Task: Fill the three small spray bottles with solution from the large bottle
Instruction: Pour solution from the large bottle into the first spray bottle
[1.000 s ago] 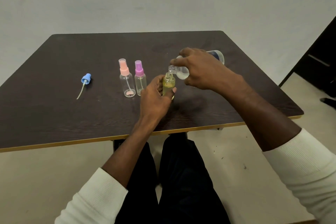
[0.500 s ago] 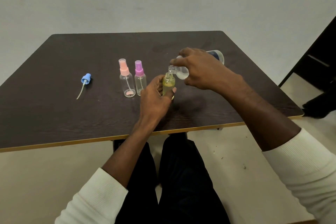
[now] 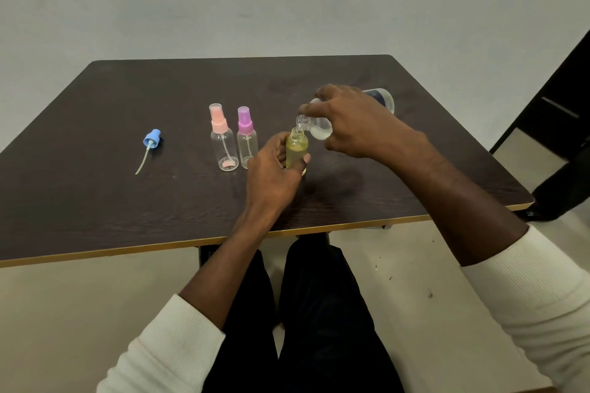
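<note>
Open small bottle (image 3: pixel 297 150) stood upright on table (image 3: pixel 95 201), yellowish liquid inside, gripped by left hand (image 3: pixel 274 172). Right hand (image 3: pixel 357 124) gripped large bottle (image 3: pixel 319 128), tipped, mouth touching small bottle's neck. Left of left hand: purple-capped bottle (image 3: pixel 246 140), pink-capped bottle (image 3: pixel 223 140); farther left, blue spray cap (image 3: pixel 152 140).

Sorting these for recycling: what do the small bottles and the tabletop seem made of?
Pink-capped bottle and purple-capped bottle: likely clear glossy plastic, since the dip tubes show through, with opaque plastic caps. Table: dark matte woodgrain, probably laminate, given the pale edge band.
</note>
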Motion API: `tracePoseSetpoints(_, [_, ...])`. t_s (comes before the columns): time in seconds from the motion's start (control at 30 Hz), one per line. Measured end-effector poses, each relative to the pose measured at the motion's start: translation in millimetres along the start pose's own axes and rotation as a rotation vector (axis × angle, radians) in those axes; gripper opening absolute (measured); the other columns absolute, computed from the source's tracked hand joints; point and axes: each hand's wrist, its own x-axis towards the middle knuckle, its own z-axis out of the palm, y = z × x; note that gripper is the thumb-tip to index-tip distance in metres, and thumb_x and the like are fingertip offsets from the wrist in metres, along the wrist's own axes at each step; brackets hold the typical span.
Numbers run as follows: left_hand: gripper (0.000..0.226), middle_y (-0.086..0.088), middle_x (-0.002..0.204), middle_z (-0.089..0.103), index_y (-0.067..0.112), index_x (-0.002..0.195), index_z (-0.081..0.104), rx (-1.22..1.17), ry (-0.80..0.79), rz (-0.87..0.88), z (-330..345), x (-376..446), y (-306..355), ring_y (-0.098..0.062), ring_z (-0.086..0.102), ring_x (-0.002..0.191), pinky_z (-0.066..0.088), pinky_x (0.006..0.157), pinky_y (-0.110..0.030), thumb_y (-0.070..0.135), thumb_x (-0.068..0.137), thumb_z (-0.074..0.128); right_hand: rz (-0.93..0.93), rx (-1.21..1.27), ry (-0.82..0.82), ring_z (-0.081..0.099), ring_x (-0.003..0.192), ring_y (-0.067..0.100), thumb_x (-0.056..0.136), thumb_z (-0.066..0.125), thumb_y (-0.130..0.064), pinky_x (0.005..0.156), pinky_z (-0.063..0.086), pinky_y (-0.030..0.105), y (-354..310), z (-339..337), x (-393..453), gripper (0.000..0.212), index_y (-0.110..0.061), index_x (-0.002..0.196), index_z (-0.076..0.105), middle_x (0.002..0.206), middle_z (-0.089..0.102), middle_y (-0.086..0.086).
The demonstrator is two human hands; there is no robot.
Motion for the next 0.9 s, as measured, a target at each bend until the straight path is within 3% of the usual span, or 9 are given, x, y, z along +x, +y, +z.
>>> tracePoseSetpoints(0.43, [0.038,0.016,0.102,0.071,0.035,0.113,0.059,-0.009,-0.008,0.006,-0.2,0.2,-1.3,0.002,0.068,0.100,0.057,0.093,-0.028,0.016,0.086,0.078,-0.005,0.000,0.009,0.046,0.127,0.027,0.084,0.069,-0.017,0.100,0.038,0.038,0.4,-0.2,0.2,0.063,-0.028,0.142,0.047,0.139,0.048,0.008])
tracePoseSetpoints(0.6, [0.038,0.020,0.099,0.068,0.035,0.112,0.058,0.000,-0.010,0.003,-0.9,-0.3,0.1,0.004,0.067,0.099,0.055,0.092,-0.022,0.015,0.086,0.078,-0.008,-0.004,0.011,0.047,0.127,0.027,0.084,0.068,-0.018,0.101,0.038,0.038,-0.3,-0.6,0.0,0.062,-0.028,0.142,0.047,0.139,0.048,0.008])
tracePoseSetpoints(0.77, [0.039,0.026,0.095,0.065,0.035,0.112,0.056,0.008,-0.015,0.000,-1.7,-0.5,1.7,0.017,0.062,0.091,0.050,0.083,-0.007,0.014,0.087,0.078,-0.004,-0.006,0.004,0.045,0.129,0.027,0.085,0.068,-0.017,0.101,0.038,0.038,-0.7,-1.5,-0.7,0.063,-0.028,0.143,0.045,0.141,0.046,0.008])
tracePoseSetpoints(0.9, [0.038,0.022,0.098,0.068,0.034,0.112,0.058,-0.005,-0.009,-0.001,-0.5,-0.3,0.2,0.008,0.066,0.096,0.053,0.088,-0.017,0.014,0.087,0.078,-0.003,-0.007,0.001,0.046,0.128,0.027,0.084,0.069,-0.018,0.101,0.038,0.039,-0.6,-0.7,-0.1,0.064,-0.029,0.142,0.046,0.141,0.047,0.008])
